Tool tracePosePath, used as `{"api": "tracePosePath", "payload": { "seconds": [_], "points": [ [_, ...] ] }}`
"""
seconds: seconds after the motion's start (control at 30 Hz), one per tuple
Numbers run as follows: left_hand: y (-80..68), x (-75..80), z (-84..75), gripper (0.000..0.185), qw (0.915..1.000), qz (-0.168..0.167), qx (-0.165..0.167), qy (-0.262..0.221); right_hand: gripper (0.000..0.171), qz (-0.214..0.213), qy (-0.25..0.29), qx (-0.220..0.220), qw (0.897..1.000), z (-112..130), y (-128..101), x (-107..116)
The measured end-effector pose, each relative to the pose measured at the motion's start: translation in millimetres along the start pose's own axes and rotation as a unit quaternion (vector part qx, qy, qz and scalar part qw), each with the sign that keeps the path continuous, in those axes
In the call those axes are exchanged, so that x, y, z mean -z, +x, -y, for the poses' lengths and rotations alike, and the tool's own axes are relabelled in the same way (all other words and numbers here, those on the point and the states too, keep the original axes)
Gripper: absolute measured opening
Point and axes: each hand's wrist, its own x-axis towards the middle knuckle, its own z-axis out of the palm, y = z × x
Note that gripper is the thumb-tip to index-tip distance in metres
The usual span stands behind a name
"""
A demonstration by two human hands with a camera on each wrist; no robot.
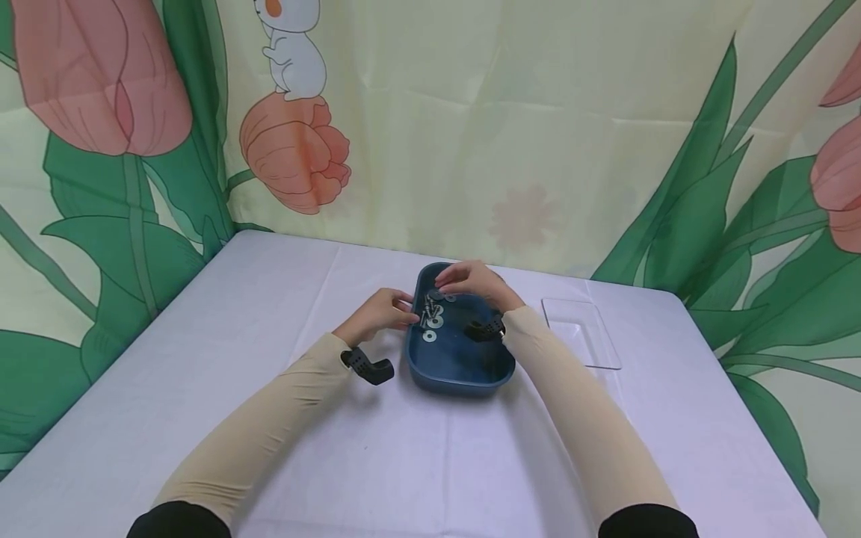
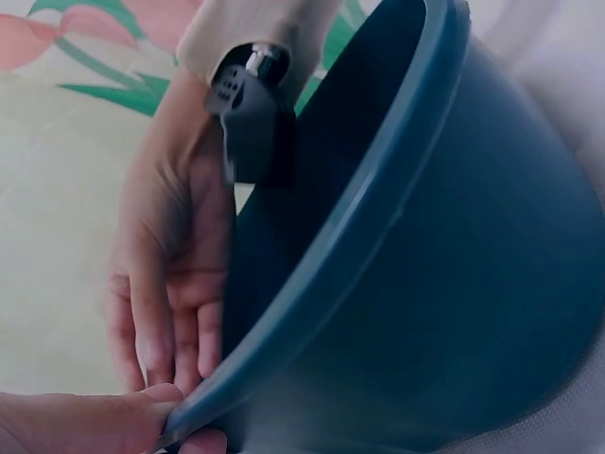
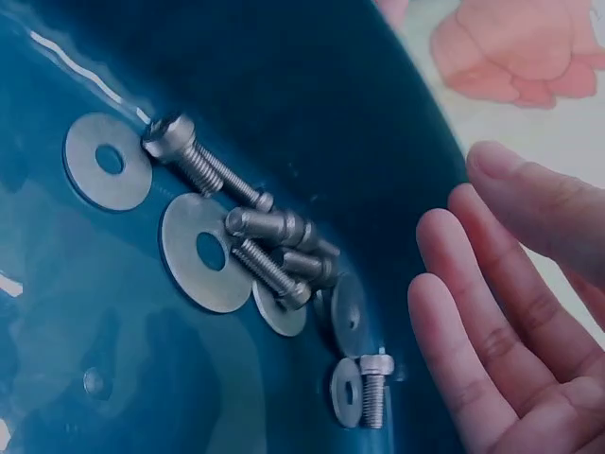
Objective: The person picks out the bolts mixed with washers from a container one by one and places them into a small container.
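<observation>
A deep blue tub [image 1: 464,366] stands on the table, longer front to back than wide. My left hand [image 1: 380,310] holds its left rim; in the left wrist view the thumb [image 2: 90,423] lies against the rim, a fingertip on the other side. My right hand [image 1: 474,280] hovers over the back of the tub, fingers loosely bent, nothing between them in the right wrist view. Below it, along the left wall, lie several metal bolts [image 3: 274,225] heaped with flat washers [image 3: 184,274]. A lone bolt [image 3: 374,397] rests beside a small washer [image 3: 346,395] near the fingertips.
A clear shallow plastic tray [image 1: 581,332] lies to the right of the tub, partly behind my right sleeve. White cloth [image 1: 403,463] covers the table. A flower-printed curtain [image 1: 471,149] hangs right behind the table's back edge.
</observation>
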Motion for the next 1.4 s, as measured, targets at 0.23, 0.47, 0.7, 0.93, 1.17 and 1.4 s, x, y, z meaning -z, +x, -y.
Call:
{"api": "tracePosePath", "payload": {
  "seconds": [0.23,0.47,0.7,0.93,1.17,1.4],
  "points": [
    [2.1,-2.3,2.6,0.047,1.0000,0.003,-0.003,-0.009,0.026,0.020,-0.028,-0.014,0.999,-9,8,-4],
    [4.0,-1.2,5.4,0.046,0.9996,-0.013,0.007,-0.023,0.025,0.018,-0.066,-0.022,0.997,-10,11,-7],
    [2.4,1.7,9.0,0.045,0.9944,0.004,0.041,-0.097,0.023,0.030,-0.100,-0.017,0.994,-14,14,-8],
    [-0.4,2.9,9.8,0.038,0.9833,0.036,0.089,-0.154,0.019,0.041,-0.142,-0.021,0.989,-16,15,-12],
    [4.3,6.3,13.9,0.023,0.9754,0.077,0.096,-0.183,0.017,0.032,-0.161,-0.037,0.986,-17,16,-16],
    [8.3,8.9,13.7,0.014,0.9792,0.084,0.090,-0.161,0.014,0.037,-0.182,-0.042,0.982,-16,16,-18]
  ]
}}
